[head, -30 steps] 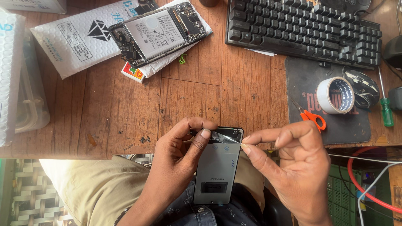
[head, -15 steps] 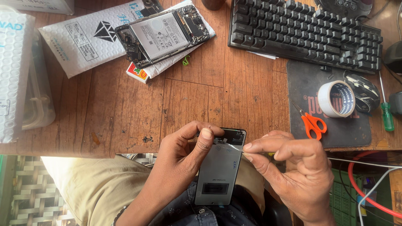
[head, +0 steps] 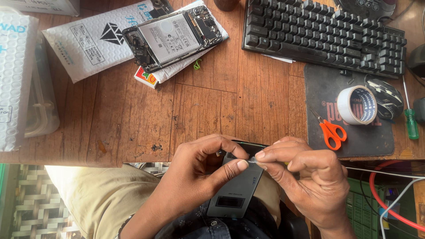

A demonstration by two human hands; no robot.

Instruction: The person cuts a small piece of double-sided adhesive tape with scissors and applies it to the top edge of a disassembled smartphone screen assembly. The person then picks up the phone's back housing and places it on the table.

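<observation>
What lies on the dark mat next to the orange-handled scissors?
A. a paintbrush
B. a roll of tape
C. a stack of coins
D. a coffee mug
B: a white roll of tape sits on the dark mat, just right of the orange-handled scissors.

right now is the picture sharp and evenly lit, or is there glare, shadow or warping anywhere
Head view: mostly sharp, soft daylight. Both hands, left hand and right hand, are crisp where they pinch over the grey phone panel; pale glare on the white padded envelope at the left edge; the lap below sits in shadow; the keyboard tilts a little from wide-lens warping.
</observation>
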